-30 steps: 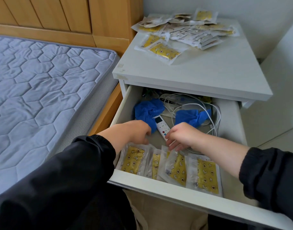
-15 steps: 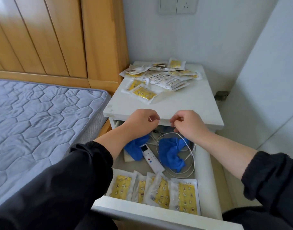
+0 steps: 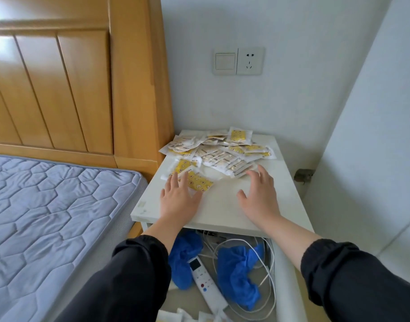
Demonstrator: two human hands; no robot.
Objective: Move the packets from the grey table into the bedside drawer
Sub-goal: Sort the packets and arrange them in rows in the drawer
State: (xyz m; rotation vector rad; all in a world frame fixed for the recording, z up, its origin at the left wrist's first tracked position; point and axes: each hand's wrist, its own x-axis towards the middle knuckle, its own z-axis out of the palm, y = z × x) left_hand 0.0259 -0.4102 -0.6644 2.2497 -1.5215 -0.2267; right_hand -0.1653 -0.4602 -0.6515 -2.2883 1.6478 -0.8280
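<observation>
A heap of white-and-yellow packets (image 3: 220, 151) lies at the back of the grey table (image 3: 222, 205). One yellow packet (image 3: 199, 181) lies apart at the front left of the heap. My left hand (image 3: 177, 197) is stretched flat over the table, its fingertips on that packet. My right hand (image 3: 259, 194) is spread open, fingertips at the near edge of the heap. Below, the drawer (image 3: 286, 282) stands pulled out, and the tops of a few packets (image 3: 190, 316) show at the bottom edge.
Inside the drawer lie two blue crumpled covers (image 3: 236, 275), a white remote (image 3: 205, 285) and a white cable (image 3: 266, 259). A bed with a grey mattress (image 3: 48, 217) and a wooden headboard (image 3: 83, 89) stands to the left. Walls close in behind and to the right.
Both hands have left the drawer, risen over the table edge and reached forward to the packets, opening out flat. The view has tilted upward.
</observation>
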